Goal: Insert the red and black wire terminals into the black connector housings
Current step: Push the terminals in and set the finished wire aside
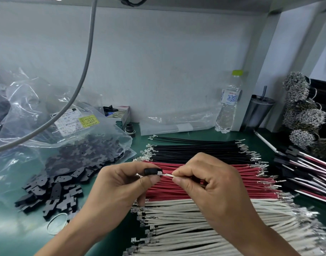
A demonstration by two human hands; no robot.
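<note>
My left hand (121, 183) pinches a small black connector housing (151, 171) between thumb and fingers. My right hand (210, 183) pinches a white wire (169, 175) just behind its metal terminal (160, 173), whose tip sits at the housing's opening. Both hands hover over rows of wires lying on the green mat: black wires (195, 150) at the back, red wires (232, 174) in the middle, white wires (195, 218) nearest me. Loose black housings (53, 196) are heaped to the left.
A clear plastic bag of black housings (69, 143) lies at the left. Finished harnesses (306, 172) are stacked at the right. A water bottle (228, 104), a dark tumbler (258, 111) and bundled wire coils (304, 111) stand at the back right. A grey cable (84, 61) hangs overhead.
</note>
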